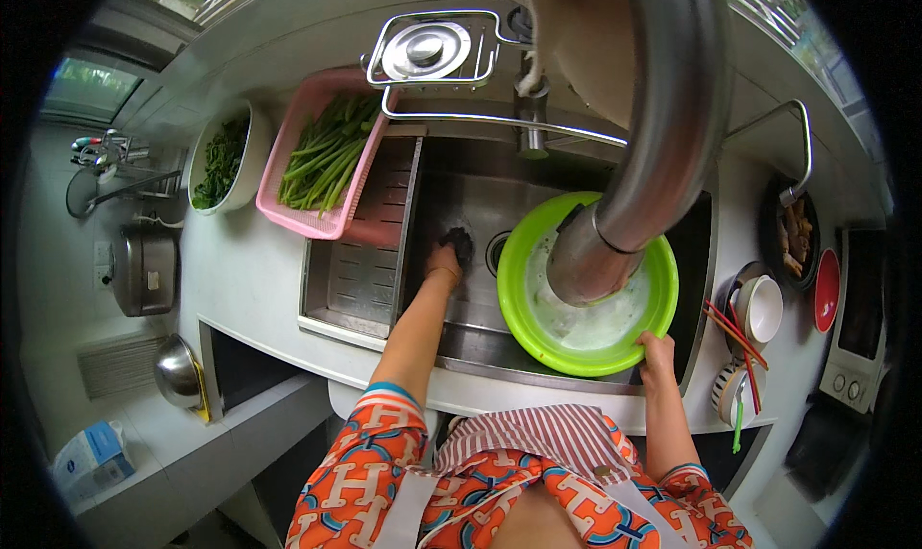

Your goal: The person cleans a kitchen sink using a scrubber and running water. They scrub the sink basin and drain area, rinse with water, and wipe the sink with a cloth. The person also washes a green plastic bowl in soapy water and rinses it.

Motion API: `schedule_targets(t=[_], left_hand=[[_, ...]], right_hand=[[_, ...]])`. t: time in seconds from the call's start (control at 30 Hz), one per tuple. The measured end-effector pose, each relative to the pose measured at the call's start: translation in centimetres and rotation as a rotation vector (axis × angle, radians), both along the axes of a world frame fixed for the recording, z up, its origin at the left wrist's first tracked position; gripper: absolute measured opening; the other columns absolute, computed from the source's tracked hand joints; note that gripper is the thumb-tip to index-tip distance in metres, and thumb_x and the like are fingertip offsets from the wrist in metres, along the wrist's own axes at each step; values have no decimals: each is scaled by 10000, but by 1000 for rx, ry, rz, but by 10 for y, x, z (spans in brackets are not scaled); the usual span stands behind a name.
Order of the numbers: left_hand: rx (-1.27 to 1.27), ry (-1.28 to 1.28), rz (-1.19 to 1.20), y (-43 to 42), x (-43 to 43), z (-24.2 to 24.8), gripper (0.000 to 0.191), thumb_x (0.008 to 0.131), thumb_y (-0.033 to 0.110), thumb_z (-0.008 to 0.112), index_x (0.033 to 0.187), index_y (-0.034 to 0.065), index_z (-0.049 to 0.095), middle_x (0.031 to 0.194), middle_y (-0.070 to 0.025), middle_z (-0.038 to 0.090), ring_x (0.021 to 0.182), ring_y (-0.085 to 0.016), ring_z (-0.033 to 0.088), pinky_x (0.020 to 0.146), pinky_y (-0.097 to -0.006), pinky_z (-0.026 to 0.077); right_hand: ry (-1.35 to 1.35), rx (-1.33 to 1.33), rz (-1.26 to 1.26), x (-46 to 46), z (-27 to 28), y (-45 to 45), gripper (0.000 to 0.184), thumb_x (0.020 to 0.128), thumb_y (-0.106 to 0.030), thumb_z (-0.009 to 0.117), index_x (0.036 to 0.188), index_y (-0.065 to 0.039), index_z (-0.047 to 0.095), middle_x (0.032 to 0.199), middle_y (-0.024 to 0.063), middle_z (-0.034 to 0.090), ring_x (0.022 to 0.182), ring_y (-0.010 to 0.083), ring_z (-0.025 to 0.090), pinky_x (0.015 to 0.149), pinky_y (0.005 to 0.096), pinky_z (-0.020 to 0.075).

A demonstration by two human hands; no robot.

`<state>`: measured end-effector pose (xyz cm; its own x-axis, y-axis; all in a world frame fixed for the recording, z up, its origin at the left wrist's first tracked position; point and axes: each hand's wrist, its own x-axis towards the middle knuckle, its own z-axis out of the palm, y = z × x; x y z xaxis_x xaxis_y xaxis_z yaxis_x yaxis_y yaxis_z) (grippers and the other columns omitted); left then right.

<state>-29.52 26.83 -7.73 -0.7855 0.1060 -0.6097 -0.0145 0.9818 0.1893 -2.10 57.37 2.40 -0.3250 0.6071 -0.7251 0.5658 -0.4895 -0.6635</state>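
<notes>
My left hand (444, 259) reaches down into the stainless steel sink (475, 189) and holds a dark scrubbing pad or cloth (458, 243) against its floor, left of the drain (495, 252). With my right hand (655, 354) I grip the near right rim of a lime-green plastic basin (518, 326), my fingers over its edge. Whitish, cloudy water (569, 326) lies in the basin. The large metal faucet (612, 239) hangs over the basin and hides part of it.
A pink basket (268, 207) of green stalks and a white bowl (253, 167) of leafy greens stand left. A slotted steel tray (360, 289) spans the sink's left side. Right are stacked bowls (762, 308), red chopsticks (742, 336) and a dark pan (810, 261) of food.
</notes>
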Motion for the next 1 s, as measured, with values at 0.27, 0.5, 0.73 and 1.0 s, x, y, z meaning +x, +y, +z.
schedule_targets(t=[0.27, 0.5, 0.73, 1.0], left_hand=[[390, 424, -56, -5, 52, 173, 247, 677, 74, 613, 862, 19, 459, 920, -200, 452, 768, -418, 533, 678, -466, 465], [505, 483, -122, 9, 60, 225, 247, 661, 62, 615, 836, 35, 442, 867, -176, 449, 730, -388, 491, 649, -445, 436], [622, 445, -206, 40, 72, 199, 249, 664, 87, 617, 903, 39, 562, 940, -195, 540, 851, -387, 513, 728, -415, 440], [541, 414, -304, 69, 84, 172, 237, 633, 89, 614, 806, 33, 464, 836, -157, 474, 774, -361, 494, 700, -406, 425]], right_hand=[[48, 25, 153, -34, -20, -24, 146, 662, -3, 543, 788, 58, 585, 695, 85, 578, 547, 184, 535, 483, 311, 406], [36, 15, 388, -100, -38, -76, 159, 668, -31, 557, 781, 64, 614, 710, 117, 610, 606, 194, 573, 519, 339, 444], [143, -76, 454, -142, -75, -137, 234, 704, -93, 601, 876, 60, 639, 779, 148, 646, 715, 212, 625, 631, 361, 484], [270, -581, 513, -147, -75, -148, 468, 911, -441, 392, 1148, -62, 531, 1034, 93, 598, 901, 208, 573, 738, 381, 470]])
